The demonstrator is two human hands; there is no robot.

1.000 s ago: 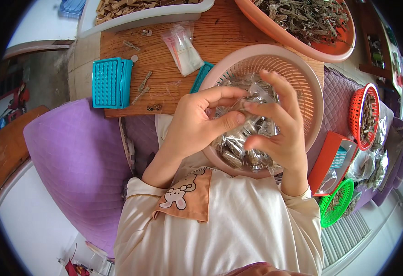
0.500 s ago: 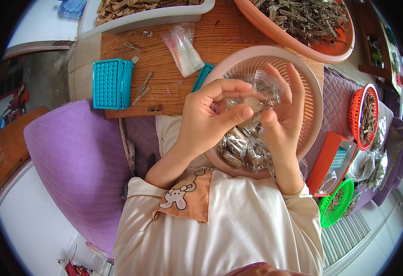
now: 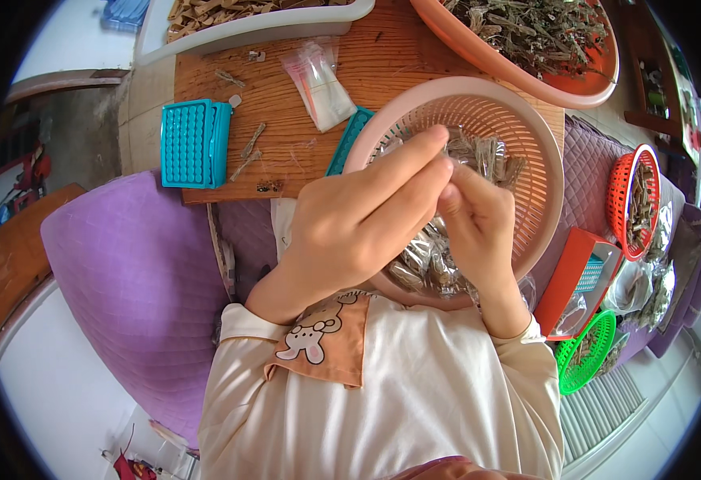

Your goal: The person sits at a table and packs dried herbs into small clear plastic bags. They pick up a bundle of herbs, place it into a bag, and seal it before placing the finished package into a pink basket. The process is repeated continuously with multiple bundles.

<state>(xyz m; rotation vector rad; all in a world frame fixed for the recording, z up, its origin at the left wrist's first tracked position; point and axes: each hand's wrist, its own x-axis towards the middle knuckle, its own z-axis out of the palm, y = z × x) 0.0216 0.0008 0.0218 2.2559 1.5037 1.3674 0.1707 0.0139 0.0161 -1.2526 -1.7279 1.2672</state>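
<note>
My left hand [image 3: 358, 216] reaches over a pale pink slotted basket [image 3: 546, 208], its fingers long and pressed together at the tips. Against those tips, the thumb and bent fingers of my right hand [image 3: 482, 228] are pinched. Between them is a small clear zip bag, almost wholly covered by my fingers. Dried brown plant stems [image 3: 490, 156] in clear film show just beyond my fingertips; I cannot tell whether they belong to that bag. Below my hands, several filled clear bags [image 3: 426, 260] lie in the basket, which rests at my lap against the table edge.
On the wooden table [image 3: 390, 56] are a stack of empty zip bags [image 3: 318, 88], teal trays [image 3: 194, 144] and loose stems. A white tub [image 3: 246, 36] and an orange basin [image 3: 526, 84] of dried plants stand behind. Red [image 3: 618, 204] and green baskets [image 3: 586, 352] are at right.
My left hand has turned over, its back now facing up, and its fingers have straightened. My right fingers have curled in to a pinch. The zip bag between them has gone from sight.
</note>
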